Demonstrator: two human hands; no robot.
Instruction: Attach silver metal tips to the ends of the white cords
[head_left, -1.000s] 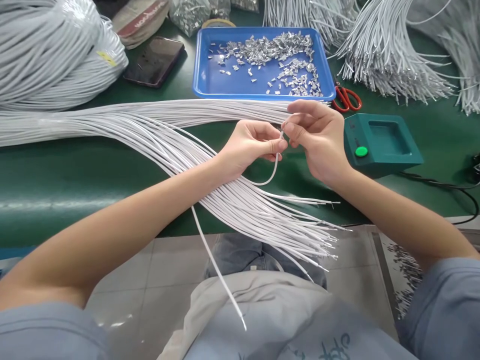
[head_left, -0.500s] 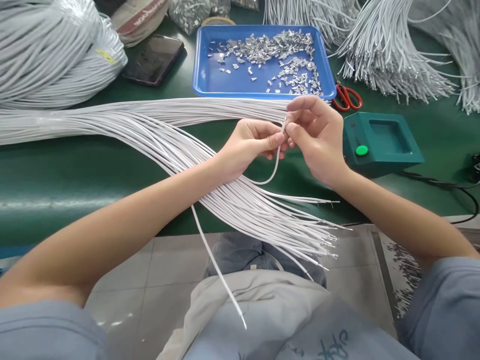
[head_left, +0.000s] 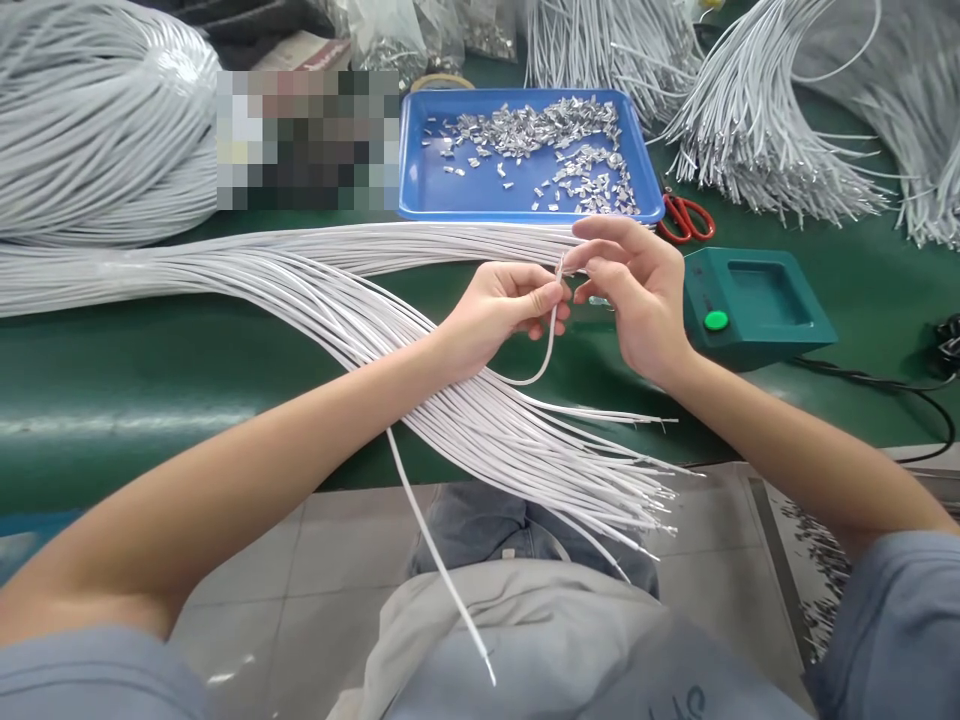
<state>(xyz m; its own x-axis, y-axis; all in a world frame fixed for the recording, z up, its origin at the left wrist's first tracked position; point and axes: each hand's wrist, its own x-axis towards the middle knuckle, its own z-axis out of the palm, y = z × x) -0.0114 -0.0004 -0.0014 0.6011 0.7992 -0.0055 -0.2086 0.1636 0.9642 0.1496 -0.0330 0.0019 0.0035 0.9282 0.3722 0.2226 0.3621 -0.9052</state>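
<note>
My left hand (head_left: 504, 308) pinches the end of one white wire (head_left: 541, 362) that curls up from the fanned bundle of white wires (head_left: 360, 310) lying across the green table. My right hand (head_left: 634, 290) meets it at the wire's tip, thumb and forefinger closed on the tip; whether a small metal terminal sits between them is too small to tell. Both hands hover above the table, just in front of the blue tray (head_left: 427, 185) scattered with several small metal terminals (head_left: 559, 140).
A teal box with a green button (head_left: 754, 305) sits right of my right hand, red-handled scissors (head_left: 686, 217) behind it. Big coils of white wire (head_left: 97, 120) lie at left, more cut wire bundles (head_left: 757, 110) at back right. A black cable (head_left: 885, 385) runs along the right edge.
My hands stay joined at the wire's tip with only small finger movements. The camera has tilted, so everything sits a little lower in the picture.
</note>
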